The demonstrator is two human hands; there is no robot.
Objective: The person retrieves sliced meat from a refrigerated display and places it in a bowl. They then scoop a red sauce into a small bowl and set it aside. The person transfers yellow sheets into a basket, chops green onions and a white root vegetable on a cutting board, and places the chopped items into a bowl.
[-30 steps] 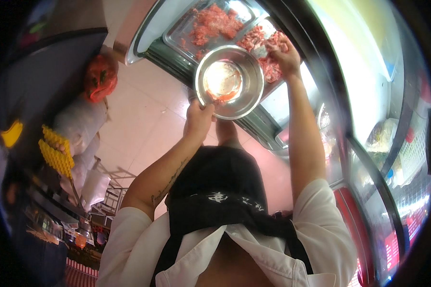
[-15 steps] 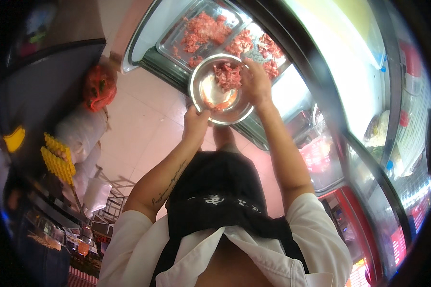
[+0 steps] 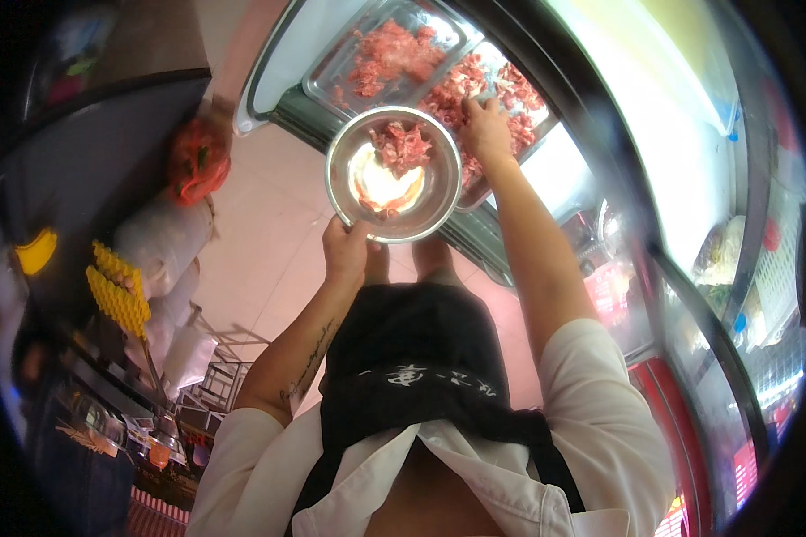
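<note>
My left hand (image 3: pixel 346 251) is closed on the near rim of a round steel bowl (image 3: pixel 335 183), which it holds up in front of the chilled case. A clump of raw red sliced meat (image 3: pixel 401 148) lies against the bowl's far side, with a little reddish liquid near the bottom. To the right of the bowl, my right hand (image 3: pixel 490 134) reaches down into a tray of raw sliced meat (image 3: pixel 457 82), its fingers curled into the slices. The fingertips are partly hidden by the meat. Beside it, farther left, a clear tray (image 3: pixel 318 82) holds more red meat.
The case's dark frame (image 3: pixel 591 116) curves along the right. At left stand a dark counter (image 3: pixel 72 170), a red plastic bag (image 3: pixel 199 161), pale wrapped bundles (image 3: pixel 157 242) and yellow egg trays (image 3: pixel 116 291). A pinkish tiled floor (image 3: pixel 273 224) lies below.
My right hand has left the bowl and moved right, down onto the meat in the tray. The bowl, held by my left hand, has shifted slightly left and down.
</note>
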